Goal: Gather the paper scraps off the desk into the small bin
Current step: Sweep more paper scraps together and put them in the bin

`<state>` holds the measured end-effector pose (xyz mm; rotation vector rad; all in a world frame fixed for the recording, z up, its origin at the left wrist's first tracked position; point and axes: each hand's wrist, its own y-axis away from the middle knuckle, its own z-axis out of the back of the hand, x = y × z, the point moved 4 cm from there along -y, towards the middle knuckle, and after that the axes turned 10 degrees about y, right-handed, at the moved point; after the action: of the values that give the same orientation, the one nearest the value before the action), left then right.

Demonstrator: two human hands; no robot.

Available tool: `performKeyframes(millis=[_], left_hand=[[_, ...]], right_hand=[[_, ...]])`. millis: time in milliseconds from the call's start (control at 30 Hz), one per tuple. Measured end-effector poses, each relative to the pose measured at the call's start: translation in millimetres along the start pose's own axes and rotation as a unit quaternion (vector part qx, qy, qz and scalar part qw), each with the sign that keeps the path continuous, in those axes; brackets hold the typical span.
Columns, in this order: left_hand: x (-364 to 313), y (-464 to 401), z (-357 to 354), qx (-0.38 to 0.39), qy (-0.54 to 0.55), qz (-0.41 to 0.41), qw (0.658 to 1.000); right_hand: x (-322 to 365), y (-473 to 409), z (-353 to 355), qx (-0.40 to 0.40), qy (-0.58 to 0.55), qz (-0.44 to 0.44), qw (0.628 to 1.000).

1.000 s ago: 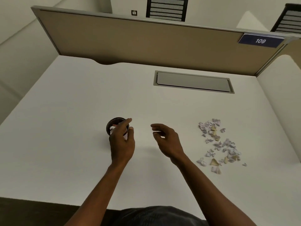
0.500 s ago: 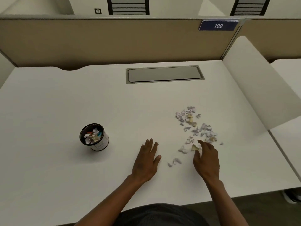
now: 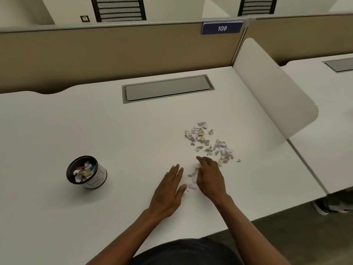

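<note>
Half a second ago the right hand [image 3: 209,177] sat at the near edge of the paper scraps [image 3: 211,143] with a few loose bits lying apart between the two hands; now it has drawn inward, and those bits [image 3: 193,178] lie bunched in the narrow gap between it and the left hand [image 3: 169,190]. The left hand lies flat and open on the worktop [image 3: 57,121], fingers together and pointing away, its thumb just touching the nearest scrap, serving as a wall. The right hand is loosely curled, fingertips down on the surface, raking rather than pinching; whether it grips any scrap under the palm cannot be told. A second ago the left hand was over the bin [image 3: 87,172], so a fresh round of collecting has begun. The bin stands upright well to the left of both hands, already holding crumpled white and coloured paper. The main heap of pale purple and tan scraps lies just beyond the right hand, toward the divider, largely untouched. Judging from that, the task is only partly done: this small cluster looks ready to be scooped up and carried to the bin, and several more such trips seem needed.
</note>
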<state>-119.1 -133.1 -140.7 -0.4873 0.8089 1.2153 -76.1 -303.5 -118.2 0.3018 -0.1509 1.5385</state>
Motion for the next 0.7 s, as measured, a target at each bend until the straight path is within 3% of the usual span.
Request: performKeyframes(millis=[200, 333, 600, 700], left_hand=[[-11.4, -45.0, 24.6, -0.036, -0.02, -0.046, 0.998], [-25.1, -97.3, 36.7, -0.03, -0.056, -0.058, 0.996], [-30.2, -171.0, 11.2, 0.114, -0.236, -0.051, 0.964], [-25.2, -163.4, -0.1, 0.13, -0.249, -0.047, 0.959]], right_hand=[[-7.9, -28.4, 2.0, 0.033, 0.078, 0.021, 0.996], [0.1, -12.7, -0.1, 0.036, 0.039, 0.085, 0.995], [-21.8, -30.1, 40.6, -0.075, -0.057, 0.046, 0.994], [-33.7, -53.7, 55.2, -0.095, -0.06, 0.041, 0.993]])
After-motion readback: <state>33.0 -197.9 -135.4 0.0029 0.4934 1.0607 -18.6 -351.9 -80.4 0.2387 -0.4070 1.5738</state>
